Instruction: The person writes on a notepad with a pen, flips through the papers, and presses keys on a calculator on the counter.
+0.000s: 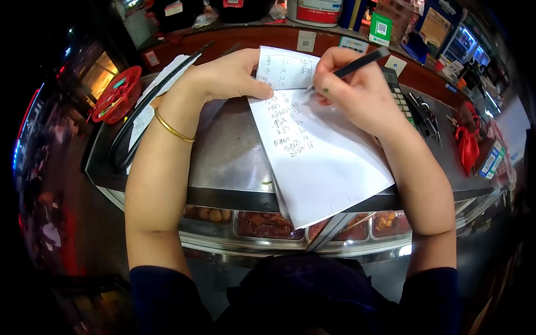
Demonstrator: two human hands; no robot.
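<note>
A white pad of paper [335,167], its sheets slightly fanned at the lower left, lies slanted on the metal counter and overhangs its front edge. Handwritten characters and numbers run down its left part. Across its top is a smaller written slip or folded-over sheet [283,57]. My left hand [231,75] grips the left edge near the top, thumb on the paper, other fingers partly hidden. In my right hand [357,92] is a black pen [362,62], pinched between the fingers with its tip down at the paper near the written numbers.
A red basket [120,95] with small items stands on the left, beside a long black strip [148,100] and written papers. A calculator [399,103], keys [424,114] and red cloth [468,148] lie at right. Food trays [268,224] sit below glass in front.
</note>
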